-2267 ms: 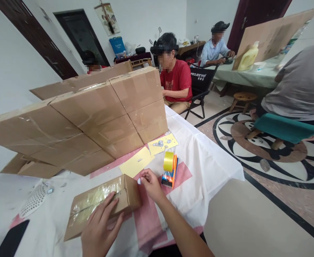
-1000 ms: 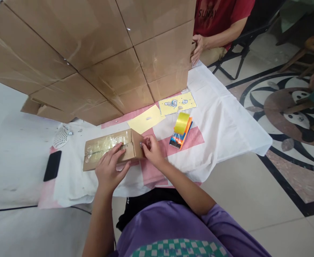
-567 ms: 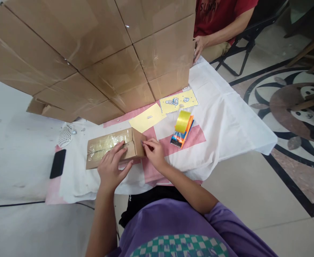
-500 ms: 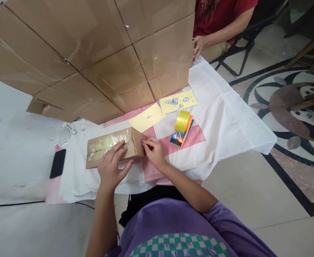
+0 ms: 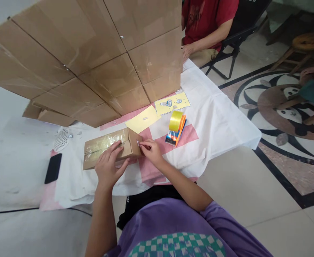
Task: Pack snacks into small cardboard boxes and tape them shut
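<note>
A small cardboard box [image 5: 130, 151] with shiny clear tape along its top lies on the cloth before me. My left hand [image 5: 108, 166] rests on the box's top and near edge, fingers spread. At the box's right end, my right hand [image 5: 151, 150] has thumb and forefinger pinched together. A small pale mark or piece [image 5: 138, 142] shows on the end face beside those fingertips; whether they hold anything is too small to tell. To the right of that hand stands a tape dispenser [image 5: 177, 130] in orange and blue, carrying a yellowish tape roll.
Large stacked cartons [image 5: 106, 75] wall off the table's far side. Two yellow sheets [image 5: 143, 119] lie before them, one printed. A black phone [image 5: 53, 168] is at the left edge. Beyond the cartons, a person in a red shirt [image 5: 209, 21] sits on a folding chair.
The view has shifted slightly, so the table appears further left. My right fingertips have drawn back a little from the box's end, showing more of the pale mark. My left hand keeps its place.
</note>
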The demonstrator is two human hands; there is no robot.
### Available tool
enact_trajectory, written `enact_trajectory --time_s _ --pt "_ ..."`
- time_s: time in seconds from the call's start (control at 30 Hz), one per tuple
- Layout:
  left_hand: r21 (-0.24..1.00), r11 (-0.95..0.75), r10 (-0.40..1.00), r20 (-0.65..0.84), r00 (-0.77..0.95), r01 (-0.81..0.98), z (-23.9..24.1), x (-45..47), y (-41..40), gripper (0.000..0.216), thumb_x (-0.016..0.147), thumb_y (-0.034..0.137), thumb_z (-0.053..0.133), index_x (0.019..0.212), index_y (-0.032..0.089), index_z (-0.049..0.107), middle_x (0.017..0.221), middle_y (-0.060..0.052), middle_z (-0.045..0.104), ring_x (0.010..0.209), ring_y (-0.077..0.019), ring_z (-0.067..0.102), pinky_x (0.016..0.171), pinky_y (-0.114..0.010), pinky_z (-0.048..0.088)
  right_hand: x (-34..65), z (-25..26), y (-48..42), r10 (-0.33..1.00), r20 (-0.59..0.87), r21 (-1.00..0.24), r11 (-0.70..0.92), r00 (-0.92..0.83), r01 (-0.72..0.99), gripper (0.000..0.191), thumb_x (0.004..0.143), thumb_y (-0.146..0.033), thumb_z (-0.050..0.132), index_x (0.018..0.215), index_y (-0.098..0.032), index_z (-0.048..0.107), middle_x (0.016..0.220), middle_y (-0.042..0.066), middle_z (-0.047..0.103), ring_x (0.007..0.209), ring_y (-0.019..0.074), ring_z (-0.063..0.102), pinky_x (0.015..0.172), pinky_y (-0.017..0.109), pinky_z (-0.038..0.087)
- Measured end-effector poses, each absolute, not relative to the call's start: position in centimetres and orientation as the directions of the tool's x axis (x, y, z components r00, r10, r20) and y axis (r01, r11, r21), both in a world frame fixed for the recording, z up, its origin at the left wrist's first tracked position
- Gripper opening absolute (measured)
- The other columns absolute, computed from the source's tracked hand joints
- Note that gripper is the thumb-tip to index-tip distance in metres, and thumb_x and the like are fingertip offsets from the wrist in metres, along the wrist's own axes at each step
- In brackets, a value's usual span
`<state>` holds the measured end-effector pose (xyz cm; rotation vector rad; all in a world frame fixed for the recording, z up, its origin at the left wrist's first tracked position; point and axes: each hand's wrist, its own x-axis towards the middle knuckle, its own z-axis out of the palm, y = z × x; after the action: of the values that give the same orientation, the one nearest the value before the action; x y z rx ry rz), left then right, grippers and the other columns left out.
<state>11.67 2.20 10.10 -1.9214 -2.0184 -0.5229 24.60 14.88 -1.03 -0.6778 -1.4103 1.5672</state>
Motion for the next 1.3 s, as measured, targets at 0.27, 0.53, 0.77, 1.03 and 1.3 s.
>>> enact_trajectory --time_s 0.27,0.53,0.77,1.03,1.3 --pt "0.047 0.036 0.885 0.463 -0.054 0.998 10.0 11.7 2.2 0.043 0.086 0.035 0.071 0.126 0.024 0.057 0.141 -0.011 0.064 0.123 -0.0294 0.064 0.099 -0.04 0.049 24.6 -1.1 13.7 0.878 0.049 -0.958 -0.095 -0.476 -0.272 0.028 0.091 -0.029 0.062 0.113 -0.023 0.078 0.116 0.009 0.078 0.102 0.0245 0.074 0.092 0.04 0.059" --pt "0.028 0.031 0.879 0.475 -0.04 0.999 10.0 11.7 2.2 0.044 0.086 0.035 0.07 0.127 0.024 0.057 0.141 -0.01 0.064 0.12 -0.0287 0.066 0.098 -0.04 0.05 25.5 -0.9 13.4 0.828 0.155 -0.98 0.059 -0.538 -0.191 0.044 0.092 -0.015 0.049 0.128 -0.023 0.071 0.107 0.008 0.076 0.096 0.0203 0.07 0.092 0.037 0.056" --pt "-0.002 -0.01 0.857 0.515 0.01 1.0 9.6 11.2 2.1 0.041 0.09 0.039 0.065 0.128 0.026 0.057 0.137 -0.011 0.067 0.117 -0.03 0.067 0.096 -0.042 0.053 26.5 -0.1 11.4 0.855 0.172 -0.984 0.123 -0.49 -0.129 0.053 0.088 -0.013 0.05 0.135 -0.029 0.067 0.11 0.008 0.073 0.106 0.0249 0.067 0.099 0.042 0.053" --pt "-0.038 -0.033 0.816 0.576 0.049 0.999 7.9 9.9 2.3 0.042 0.093 0.049 0.058 0.128 0.027 0.057 0.134 -0.009 0.069 0.112 -0.0294 0.07 0.092 -0.043 0.055 25.9 -0.1 12.1 0.848 0.129 -0.981 0.032 -0.514 -0.194 0.049 0.091 -0.038 0.059 0.14 -0.036 0.062 0.134 0.006 0.068 0.128 0.033 0.061 0.115 0.056 0.042" --pt "-0.046 -0.044 0.797 0.6 0.063 0.998 7.2 9.2 2.4 0.046 0.089 0.051 0.06 0.131 0.031 0.058 0.133 -0.006 0.07 0.11 -0.029 0.071 0.088 -0.042 0.056 25.8 0.3 12.4 0.822 0.113 -0.975 -0.016 -0.559 -0.221 0.063 0.091 -0.062 0.061 0.145 -0.03 0.057 0.153 0.007 0.053 0.146 0.0321 0.044 0.124 0.054 0.029"
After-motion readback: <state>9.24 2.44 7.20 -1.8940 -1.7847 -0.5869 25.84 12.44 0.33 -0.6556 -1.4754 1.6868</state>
